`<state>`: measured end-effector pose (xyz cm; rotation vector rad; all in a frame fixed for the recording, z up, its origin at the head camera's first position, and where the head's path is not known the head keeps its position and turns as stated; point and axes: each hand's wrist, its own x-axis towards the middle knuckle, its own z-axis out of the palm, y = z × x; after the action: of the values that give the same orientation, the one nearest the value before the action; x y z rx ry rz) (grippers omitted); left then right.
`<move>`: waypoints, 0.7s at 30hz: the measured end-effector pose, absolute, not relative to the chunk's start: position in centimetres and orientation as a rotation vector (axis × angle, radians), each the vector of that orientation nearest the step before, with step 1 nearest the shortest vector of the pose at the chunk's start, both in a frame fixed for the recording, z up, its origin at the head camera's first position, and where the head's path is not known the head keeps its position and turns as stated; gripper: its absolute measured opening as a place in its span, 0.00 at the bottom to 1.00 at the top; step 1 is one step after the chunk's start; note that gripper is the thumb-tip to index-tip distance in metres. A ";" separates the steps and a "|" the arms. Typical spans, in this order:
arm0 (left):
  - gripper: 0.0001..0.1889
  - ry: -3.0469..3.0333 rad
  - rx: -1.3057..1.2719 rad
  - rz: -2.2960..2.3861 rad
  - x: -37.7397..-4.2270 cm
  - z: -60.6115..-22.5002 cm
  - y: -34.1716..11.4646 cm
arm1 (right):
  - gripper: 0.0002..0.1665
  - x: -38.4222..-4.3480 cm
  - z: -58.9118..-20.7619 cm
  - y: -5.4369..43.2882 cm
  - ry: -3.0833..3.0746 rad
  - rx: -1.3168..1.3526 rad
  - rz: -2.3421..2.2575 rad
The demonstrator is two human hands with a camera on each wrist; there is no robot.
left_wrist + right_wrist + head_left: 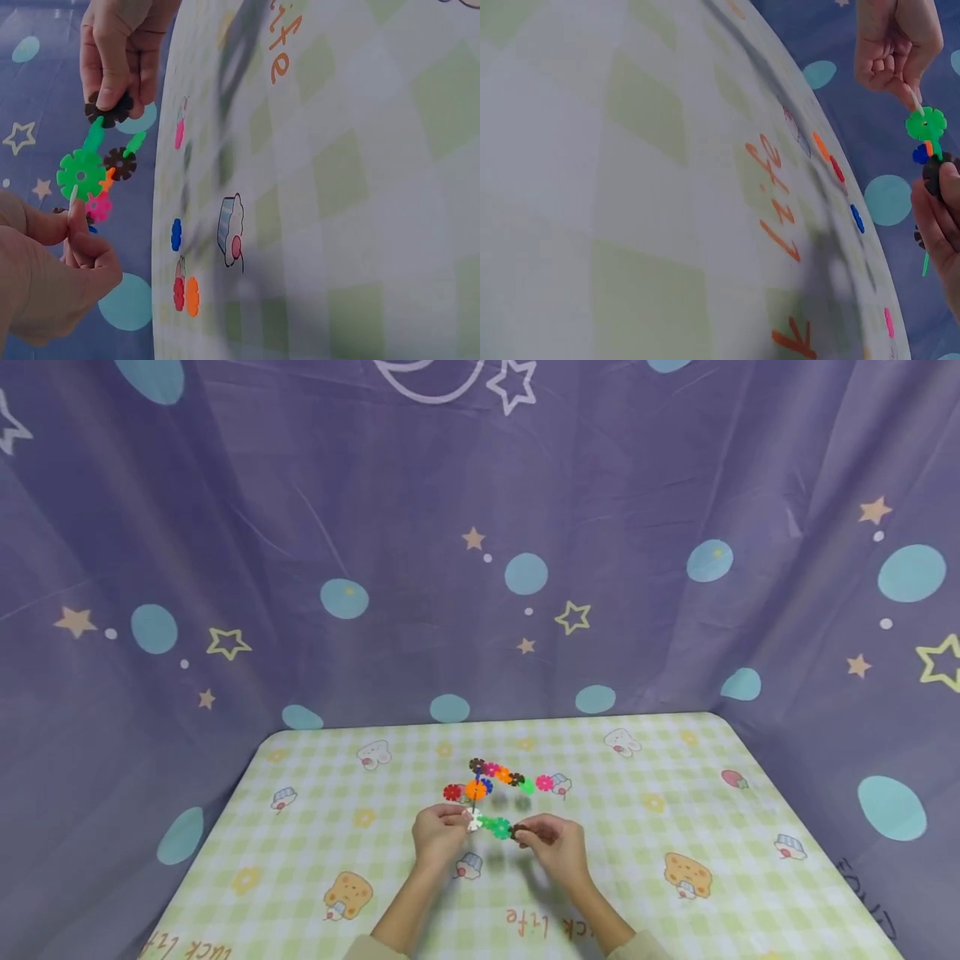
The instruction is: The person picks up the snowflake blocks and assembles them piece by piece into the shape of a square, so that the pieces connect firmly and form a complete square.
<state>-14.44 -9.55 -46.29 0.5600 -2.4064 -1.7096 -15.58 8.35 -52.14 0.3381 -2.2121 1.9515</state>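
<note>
A chain of notched plastic snowflake discs is held above the table between both hands. My left hand (pixel 438 837) pinches the white disc (pixel 474 821) at the chain's near left corner. At the other end of this stretch, the right hand (pixel 553 850) grips a dark brown disc (pixel 109 111) between thumb and fingers. Green discs (pixel 501 828) link the white disc and the brown one. From the white disc the chain bends away to a far row with a pink disc (pixel 491 769), an orange disc (pixel 503 774) and a green disc (pixel 527 786). Fingers partly hide the joints.
Loose discs lie on the checked tablecloth (pixel 285 860): red (pixel 452 792), orange (pixel 476 790), blue (pixel 176 235) and, further right, pink (pixel 544 783). A purple curtain (pixel 420 493) with stars and blue ovals hangs behind the table's far edge and along its sides.
</note>
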 end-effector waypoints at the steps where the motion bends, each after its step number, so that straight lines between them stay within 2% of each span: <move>1: 0.06 -2.407 0.558 -1.706 -14.3 -46.2 -9.5 | 0.03 -15.5 -52.0 8.3 -2.196 0.341 1.945; 7: 0.07 -2.395 0.552 -1.758 -14.3 -45.9 -9.7 | 0.03 -15.9 -51.0 8.4 -2.195 0.432 1.890; 13: 0.11 -2.365 0.488 -1.930 -15.0 -45.9 -10.4 | 0.04 -16.5 -50.3 8.8 -2.194 0.396 1.916; 21: 0.14 -2.275 0.518 -2.109 -15.3 -46.5 -11.1 | 0.18 -18.0 -50.6 10.5 -2.279 0.533 1.889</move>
<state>-15.25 -11.06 -46.54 0.5179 -2.2746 -2.1090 -18.00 10.45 -50.59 0.5326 -2.2794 1.8886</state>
